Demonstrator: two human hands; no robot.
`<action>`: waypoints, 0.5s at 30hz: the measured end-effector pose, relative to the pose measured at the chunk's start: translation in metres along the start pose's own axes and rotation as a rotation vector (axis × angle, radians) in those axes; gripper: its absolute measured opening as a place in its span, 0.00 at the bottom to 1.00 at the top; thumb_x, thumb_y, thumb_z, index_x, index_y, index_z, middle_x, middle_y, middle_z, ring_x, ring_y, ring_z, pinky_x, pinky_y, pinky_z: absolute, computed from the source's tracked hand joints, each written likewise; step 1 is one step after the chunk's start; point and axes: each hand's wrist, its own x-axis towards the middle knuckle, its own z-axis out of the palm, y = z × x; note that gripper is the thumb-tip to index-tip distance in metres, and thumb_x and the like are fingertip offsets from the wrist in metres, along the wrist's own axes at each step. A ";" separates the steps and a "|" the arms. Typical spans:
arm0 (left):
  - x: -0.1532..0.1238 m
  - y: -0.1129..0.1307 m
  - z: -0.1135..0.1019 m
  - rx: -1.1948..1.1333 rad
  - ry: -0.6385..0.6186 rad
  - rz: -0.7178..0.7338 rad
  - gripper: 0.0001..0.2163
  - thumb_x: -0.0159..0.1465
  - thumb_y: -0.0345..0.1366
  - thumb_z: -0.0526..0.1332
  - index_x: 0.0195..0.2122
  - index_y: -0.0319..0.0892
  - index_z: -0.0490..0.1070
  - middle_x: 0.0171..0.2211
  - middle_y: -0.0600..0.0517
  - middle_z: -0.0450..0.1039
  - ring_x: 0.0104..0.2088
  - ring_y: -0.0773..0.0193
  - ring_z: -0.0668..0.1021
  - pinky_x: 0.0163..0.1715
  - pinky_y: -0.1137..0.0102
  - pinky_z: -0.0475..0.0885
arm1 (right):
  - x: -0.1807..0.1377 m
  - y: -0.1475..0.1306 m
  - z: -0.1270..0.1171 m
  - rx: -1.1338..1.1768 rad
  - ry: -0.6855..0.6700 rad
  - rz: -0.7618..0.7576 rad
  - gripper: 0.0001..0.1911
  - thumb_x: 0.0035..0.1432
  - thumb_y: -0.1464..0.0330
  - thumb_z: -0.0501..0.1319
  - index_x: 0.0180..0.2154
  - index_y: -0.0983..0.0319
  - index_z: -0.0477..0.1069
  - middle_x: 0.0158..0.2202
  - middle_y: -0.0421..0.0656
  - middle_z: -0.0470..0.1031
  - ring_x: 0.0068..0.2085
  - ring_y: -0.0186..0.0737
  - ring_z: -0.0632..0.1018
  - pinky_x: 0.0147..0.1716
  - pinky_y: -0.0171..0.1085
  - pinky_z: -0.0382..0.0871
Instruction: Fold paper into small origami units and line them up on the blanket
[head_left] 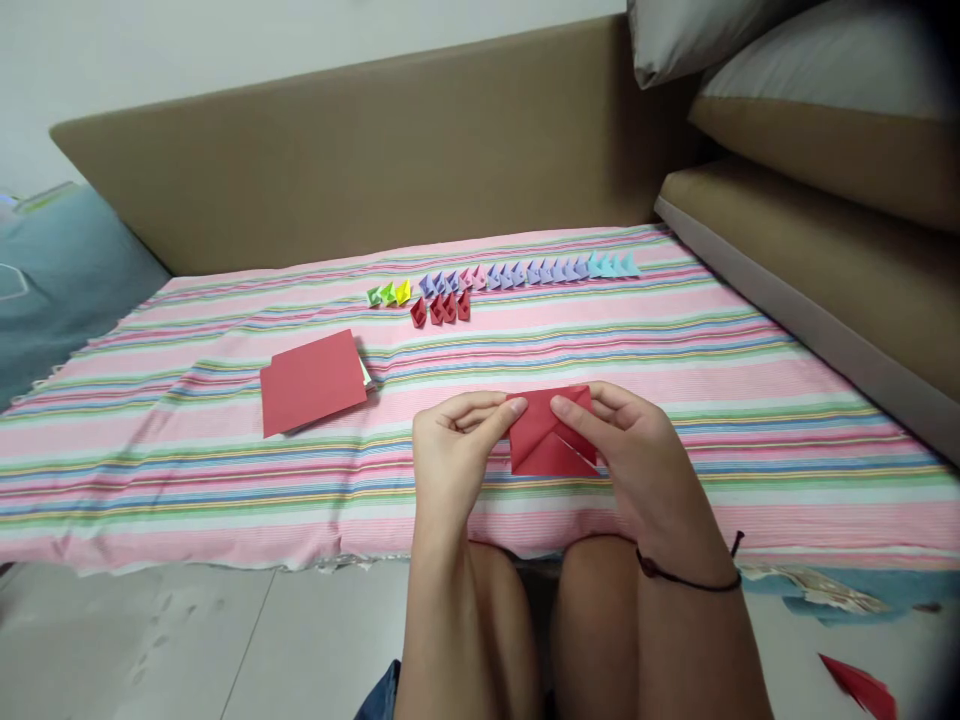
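Observation:
Between my two hands is a folded piece of red origami paper [544,455], held up over the front part of the striped cloth. My left hand [457,440] pinches its upper left corner, thumb on the front face. With the thumb on the front too, my right hand [634,440] grips the upper right part. Slanting creases and a narrow gap run across the paper's lower half; its back side is hidden. Fingers behind the sheet are partly out of sight.
A stack of red paper [313,385] lies to the left on the striped cloth [187,440]. Farther back stand several small folded paper pieces in purple [536,272], red [449,308], yellow [403,292] and light blue [611,265]. Cushions [817,210] rise at right. Red paper [859,685] lies lower right.

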 end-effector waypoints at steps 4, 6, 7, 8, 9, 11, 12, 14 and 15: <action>0.001 0.005 -0.002 0.007 0.007 -0.007 0.07 0.44 0.32 0.72 0.24 0.38 0.78 0.19 0.53 0.77 0.20 0.72 0.75 0.23 0.79 0.71 | 0.001 0.000 0.001 -0.019 0.037 0.009 0.11 0.44 0.63 0.70 0.23 0.62 0.71 0.22 0.37 0.73 0.23 0.30 0.71 0.22 0.30 0.64; 0.001 0.006 -0.004 0.004 0.010 -0.005 0.06 0.44 0.32 0.73 0.23 0.38 0.78 0.20 0.53 0.77 0.21 0.72 0.76 0.23 0.79 0.71 | 0.002 0.000 0.001 -0.001 0.036 0.018 0.10 0.43 0.63 0.70 0.24 0.61 0.73 0.23 0.38 0.74 0.24 0.30 0.71 0.24 0.30 0.65; 0.001 0.006 -0.005 0.004 0.013 -0.003 0.07 0.44 0.32 0.73 0.23 0.39 0.78 0.20 0.52 0.77 0.21 0.72 0.76 0.23 0.79 0.71 | 0.002 -0.001 0.002 0.011 0.041 0.017 0.10 0.43 0.64 0.70 0.24 0.61 0.73 0.24 0.38 0.74 0.25 0.30 0.71 0.25 0.30 0.65; 0.001 0.006 -0.006 0.004 0.015 -0.002 0.07 0.43 0.32 0.73 0.23 0.39 0.78 0.20 0.52 0.77 0.21 0.71 0.76 0.23 0.79 0.71 | 0.002 -0.001 0.002 0.024 0.048 0.011 0.09 0.43 0.64 0.70 0.24 0.62 0.73 0.23 0.37 0.74 0.25 0.30 0.71 0.25 0.30 0.65; 0.001 0.006 -0.007 0.005 0.015 -0.002 0.07 0.43 0.32 0.73 0.23 0.39 0.78 0.20 0.52 0.77 0.21 0.71 0.76 0.23 0.79 0.71 | 0.002 -0.001 0.003 0.033 0.058 0.002 0.09 0.43 0.65 0.70 0.23 0.62 0.73 0.23 0.37 0.74 0.25 0.29 0.70 0.25 0.30 0.64; 0.001 0.005 -0.008 0.005 0.013 -0.002 0.06 0.43 0.32 0.73 0.22 0.39 0.78 0.20 0.52 0.77 0.21 0.71 0.76 0.23 0.79 0.71 | 0.002 -0.001 0.004 0.039 0.076 -0.011 0.09 0.43 0.65 0.70 0.23 0.62 0.73 0.23 0.37 0.73 0.25 0.29 0.70 0.25 0.30 0.64; 0.002 0.005 -0.008 0.004 0.013 -0.002 0.06 0.43 0.32 0.73 0.22 0.39 0.78 0.20 0.52 0.77 0.21 0.71 0.76 0.23 0.79 0.71 | 0.002 -0.001 0.005 0.034 0.082 -0.013 0.09 0.44 0.65 0.70 0.23 0.62 0.73 0.23 0.37 0.73 0.25 0.29 0.69 0.25 0.30 0.63; 0.002 0.004 -0.009 0.001 0.013 -0.003 0.06 0.43 0.31 0.73 0.22 0.39 0.78 0.20 0.52 0.78 0.21 0.71 0.76 0.23 0.79 0.71 | 0.003 -0.002 0.006 0.018 0.079 -0.019 0.09 0.47 0.64 0.68 0.23 0.62 0.73 0.22 0.36 0.72 0.24 0.29 0.68 0.25 0.30 0.62; 0.003 0.004 -0.009 -0.001 0.013 -0.004 0.06 0.43 0.31 0.73 0.22 0.39 0.78 0.20 0.52 0.78 0.21 0.70 0.76 0.23 0.79 0.71 | 0.003 -0.002 0.006 0.013 0.071 -0.026 0.10 0.48 0.64 0.67 0.22 0.62 0.72 0.21 0.36 0.70 0.24 0.29 0.67 0.24 0.30 0.61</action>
